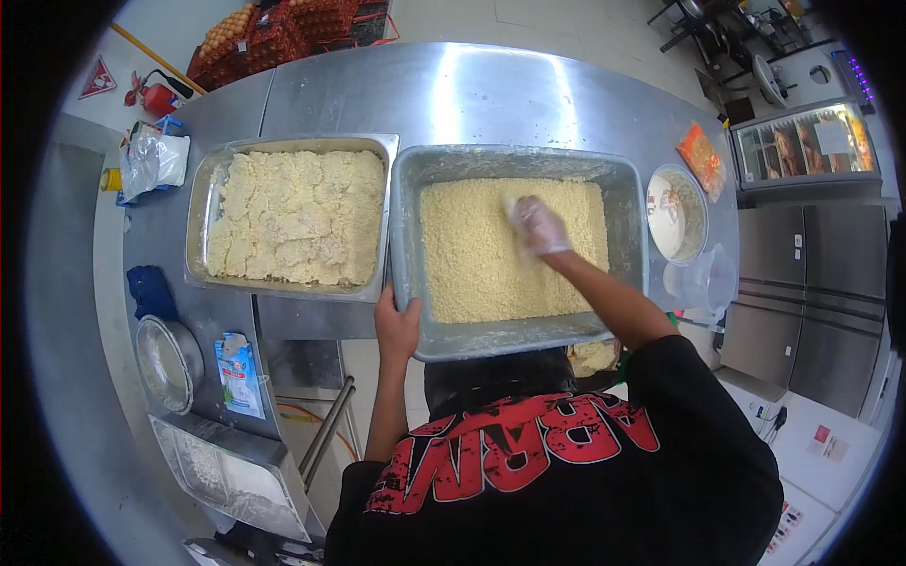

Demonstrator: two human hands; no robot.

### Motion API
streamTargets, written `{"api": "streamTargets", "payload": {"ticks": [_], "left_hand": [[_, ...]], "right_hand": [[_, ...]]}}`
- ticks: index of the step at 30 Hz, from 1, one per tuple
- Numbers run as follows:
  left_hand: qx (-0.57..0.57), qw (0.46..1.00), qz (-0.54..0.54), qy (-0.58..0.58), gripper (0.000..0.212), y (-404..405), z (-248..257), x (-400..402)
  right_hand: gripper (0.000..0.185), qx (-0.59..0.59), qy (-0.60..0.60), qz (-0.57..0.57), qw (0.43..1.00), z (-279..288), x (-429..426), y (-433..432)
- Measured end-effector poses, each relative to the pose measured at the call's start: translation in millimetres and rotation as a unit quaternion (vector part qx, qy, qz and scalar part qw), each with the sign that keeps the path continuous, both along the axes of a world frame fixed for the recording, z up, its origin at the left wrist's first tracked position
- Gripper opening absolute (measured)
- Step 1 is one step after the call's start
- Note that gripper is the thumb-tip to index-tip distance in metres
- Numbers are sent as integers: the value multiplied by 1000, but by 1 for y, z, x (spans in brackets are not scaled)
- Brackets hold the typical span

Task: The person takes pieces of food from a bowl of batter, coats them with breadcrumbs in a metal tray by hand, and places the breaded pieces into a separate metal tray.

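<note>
In a grey plastic tub (520, 343) lies a deep bed of pale yellow crumbs (481, 247). My right hand (539, 225), in a clear plastic glove, is over the crumbs right of the middle; it is blurred, and whether it holds anything cannot be told. My bare left hand (398, 322) grips the tub's near left corner, thumb on the outer wall. Beside the tub on the left is a steel pan (283, 286) filled with crumb-coated pieces (304, 212) packed together. To the right of the tub stands a round bowl (676, 212) with white batter in it.
An orange packet (701, 161) and a clear plastic jug (708, 279) are at the right. At the left are a metal bowl (170, 364), a blue box (239, 375), a dark blue cloth (151, 292) and a bin of white powder (233, 477). Egg trays (276, 35) stand beyond the steel table (354, 92).
</note>
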State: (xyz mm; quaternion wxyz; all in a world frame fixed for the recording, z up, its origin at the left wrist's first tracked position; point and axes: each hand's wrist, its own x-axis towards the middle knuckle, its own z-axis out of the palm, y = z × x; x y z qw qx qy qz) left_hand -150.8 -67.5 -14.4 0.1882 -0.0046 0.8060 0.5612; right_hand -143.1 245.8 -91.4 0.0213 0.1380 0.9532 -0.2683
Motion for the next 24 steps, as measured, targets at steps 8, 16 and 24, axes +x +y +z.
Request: {"api": "streamTargets", "payload": {"ticks": [8, 16, 24], "left_hand": [[2, 1000, 5, -4, 32, -3, -2, 4], [-5, 1000, -16, 22, 30, 2, 4, 1], [-79, 995, 2, 67, 22, -5, -17, 10]], "right_hand": [[25, 148, 20, 450, 881, -21, 57, -22], [22, -546, -31, -162, 822, -14, 70, 58], [28, -67, 114, -412, 901, 46, 182, 60]]}}
